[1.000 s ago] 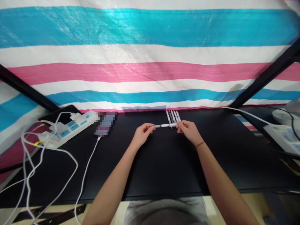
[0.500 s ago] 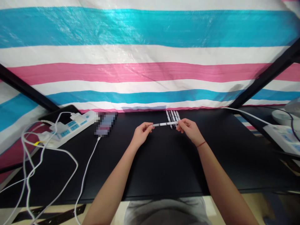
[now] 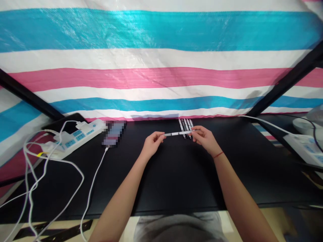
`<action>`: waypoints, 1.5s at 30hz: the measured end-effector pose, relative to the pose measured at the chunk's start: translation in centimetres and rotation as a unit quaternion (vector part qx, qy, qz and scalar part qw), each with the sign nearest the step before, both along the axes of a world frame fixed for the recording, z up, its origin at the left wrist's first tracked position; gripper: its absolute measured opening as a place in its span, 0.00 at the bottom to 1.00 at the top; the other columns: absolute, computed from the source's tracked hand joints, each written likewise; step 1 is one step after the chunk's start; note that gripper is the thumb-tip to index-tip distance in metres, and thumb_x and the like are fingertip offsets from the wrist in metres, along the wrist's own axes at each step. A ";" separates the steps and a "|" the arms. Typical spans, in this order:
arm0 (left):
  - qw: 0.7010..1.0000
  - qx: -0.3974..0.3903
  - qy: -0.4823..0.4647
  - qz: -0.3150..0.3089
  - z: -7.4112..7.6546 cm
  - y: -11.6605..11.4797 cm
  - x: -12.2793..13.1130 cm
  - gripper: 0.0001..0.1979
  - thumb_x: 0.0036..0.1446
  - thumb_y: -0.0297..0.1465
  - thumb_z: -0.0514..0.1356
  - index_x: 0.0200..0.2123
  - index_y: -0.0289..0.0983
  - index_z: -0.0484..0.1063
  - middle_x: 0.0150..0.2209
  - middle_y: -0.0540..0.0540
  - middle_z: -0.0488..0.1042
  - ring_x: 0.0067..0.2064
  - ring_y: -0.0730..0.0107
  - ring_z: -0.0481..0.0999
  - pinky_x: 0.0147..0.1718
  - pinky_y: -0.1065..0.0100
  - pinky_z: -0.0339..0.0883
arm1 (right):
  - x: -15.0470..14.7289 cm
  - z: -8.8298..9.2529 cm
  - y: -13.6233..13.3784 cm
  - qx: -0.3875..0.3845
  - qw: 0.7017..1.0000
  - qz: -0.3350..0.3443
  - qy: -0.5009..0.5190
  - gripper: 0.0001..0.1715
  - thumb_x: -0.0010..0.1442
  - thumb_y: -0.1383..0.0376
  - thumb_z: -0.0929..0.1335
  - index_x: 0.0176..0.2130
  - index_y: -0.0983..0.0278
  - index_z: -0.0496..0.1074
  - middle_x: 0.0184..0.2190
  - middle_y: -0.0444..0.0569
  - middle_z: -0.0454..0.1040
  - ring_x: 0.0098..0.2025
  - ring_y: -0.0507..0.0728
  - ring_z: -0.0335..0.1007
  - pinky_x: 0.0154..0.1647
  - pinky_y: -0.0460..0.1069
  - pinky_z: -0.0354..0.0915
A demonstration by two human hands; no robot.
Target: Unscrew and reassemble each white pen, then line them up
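Note:
A slim white pen (image 3: 175, 133) with dark bands is held level above the black table, stretched between both hands. My left hand (image 3: 153, 143) pinches its left end between thumb and fingertips. At the other end, the thumb and fingers of my right hand (image 3: 204, 137) are closed on the pen. Just behind the right half of the pen, several white-and-black pens (image 3: 187, 124) lie side by side on the table (image 3: 174, 174), pointing away from me; the right hand's fingers are close to their near ends.
A phone (image 3: 114, 132) with a charging cable lies left of the hands. Further left is a white power strip (image 3: 78, 137) with plugs and tangled white cables (image 3: 82, 174). Another power strip (image 3: 306, 148) sits at the far right. A striped sheet (image 3: 161, 77) hangs behind the table.
My right hand's fingers have shifted slightly along the pen's right end, with the index finger more extended. My left hand and the row of pens have not visibly moved.

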State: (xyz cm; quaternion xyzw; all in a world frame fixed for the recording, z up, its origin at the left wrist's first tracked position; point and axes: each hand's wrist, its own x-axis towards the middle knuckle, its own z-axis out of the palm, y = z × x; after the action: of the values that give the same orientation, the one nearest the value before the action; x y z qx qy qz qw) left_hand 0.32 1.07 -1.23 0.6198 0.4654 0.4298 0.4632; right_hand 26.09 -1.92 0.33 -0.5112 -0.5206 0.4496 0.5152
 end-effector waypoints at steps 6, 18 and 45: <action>1.000 0.004 0.003 -0.004 -0.2 0.1 -0.1 0.17 0.54 0.42 0.60 0.42 0.36 0.73 0.36 0.44 0.78 0.32 0.70 0.74 0.36 0.66 0.68 | -0.3 -0.2 0.0 0.006 0.999 -0.007 -0.036 0.20 0.56 0.49 0.67 0.30 0.64 0.70 0.22 0.47 0.73 0.21 0.50 0.63 0.18 0.44 0.57; 1.000 0.006 0.002 -0.001 0.1 0.0 0.0 0.17 0.54 0.41 0.60 0.42 0.36 0.73 0.35 0.43 0.78 0.32 0.69 0.75 0.36 0.66 0.68 | -0.7 -0.5 0.3 0.014 1.000 -0.006 -0.009 0.19 0.56 0.50 0.68 0.36 0.64 0.69 0.29 0.50 0.77 0.24 0.52 0.68 0.19 0.45 0.60; 0.991 0.091 0.099 0.003 1.4 -3.7 3.1 0.11 0.59 0.38 0.57 0.40 0.37 0.72 0.33 0.47 0.79 0.35 0.68 0.79 0.38 0.69 0.70 | -2.7 -0.2 0.0 -0.004 0.983 -0.077 0.169 0.23 0.52 0.50 0.71 0.42 0.59 0.63 0.30 0.41 0.72 0.29 0.53 0.74 0.28 0.51 0.74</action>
State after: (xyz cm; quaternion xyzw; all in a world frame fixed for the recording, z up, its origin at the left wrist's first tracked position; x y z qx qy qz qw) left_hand 3.47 -2.67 0.22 0.6975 0.4695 0.4084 0.3552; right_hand 23.43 -1.95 0.18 -0.4685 -0.3834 0.4909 0.6266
